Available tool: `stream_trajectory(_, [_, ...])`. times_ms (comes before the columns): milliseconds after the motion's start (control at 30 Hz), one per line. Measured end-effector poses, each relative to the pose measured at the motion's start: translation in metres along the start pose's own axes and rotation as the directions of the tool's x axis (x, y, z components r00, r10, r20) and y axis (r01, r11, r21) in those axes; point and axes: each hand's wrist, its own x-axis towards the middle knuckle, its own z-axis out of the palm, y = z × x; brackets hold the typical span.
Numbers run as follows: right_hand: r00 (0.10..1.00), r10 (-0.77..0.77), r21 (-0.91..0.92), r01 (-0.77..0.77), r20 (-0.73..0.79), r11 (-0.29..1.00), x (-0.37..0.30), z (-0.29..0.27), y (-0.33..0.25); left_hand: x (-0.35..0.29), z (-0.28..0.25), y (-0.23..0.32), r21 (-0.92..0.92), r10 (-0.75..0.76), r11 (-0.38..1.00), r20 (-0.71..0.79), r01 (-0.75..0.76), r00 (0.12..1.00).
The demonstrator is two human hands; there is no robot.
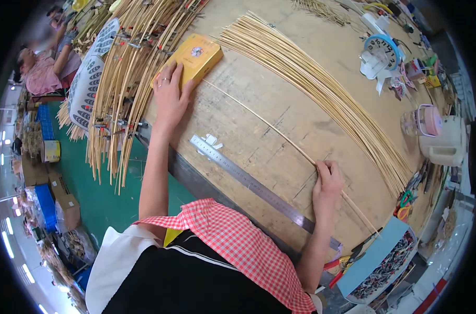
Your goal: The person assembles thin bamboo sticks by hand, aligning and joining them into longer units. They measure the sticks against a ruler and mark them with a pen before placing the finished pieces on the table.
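Observation:
My left hand (171, 94) lies on the near end of a yellow box (200, 56), its fingers stretched over the top and the thumb apart from them. From beside the box a thin bamboo stick (259, 118) runs slantwise across the wooden table to the lower right. My right hand (328, 189) pinches this stick between thumb and fingers, well along its length. A steel ruler (248, 180) rests on the table between my forearms, near the edge. White scraps of tape or paper (212, 140) lie at the ruler's far-left end.
Many bamboo sticks (311, 86) lie in a long bundle beyond my hands. Clamped sticks (136, 68) crowd the left edge. At right are a clock (382, 52), a pink-lidded jar (430, 121), scissors (404, 204) and a bin of small parts (387, 267). A person (47, 68) sits far left.

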Motion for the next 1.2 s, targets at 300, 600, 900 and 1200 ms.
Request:
stream_trajectory(300, [0.999,-0.020,-0.054,0.022,0.044,0.998,0.004,-0.007,-0.003,-0.045,-0.019,0.061,-0.245,0.153,0.964,0.183,-0.106,0.971])
stream_trajectory(600, [0.989,-0.050,0.012,0.053,-0.139,0.999,-0.012,0.006,-0.005,-0.051,-0.011,0.075,-0.407,0.148,0.913,0.258,-0.032,0.955])
stream_trajectory(900, [0.982,-0.078,0.025,0.083,-0.170,0.996,-0.024,0.020,0.005,-0.053,-0.006,0.074,-0.397,0.168,0.916,0.253,-0.056,0.953])
stream_trajectory(1200, [0.985,-0.088,0.012,0.091,-0.151,0.996,-0.024,0.018,0.007,-0.053,0.002,0.072,-0.351,0.224,0.928,0.265,-0.123,0.938])
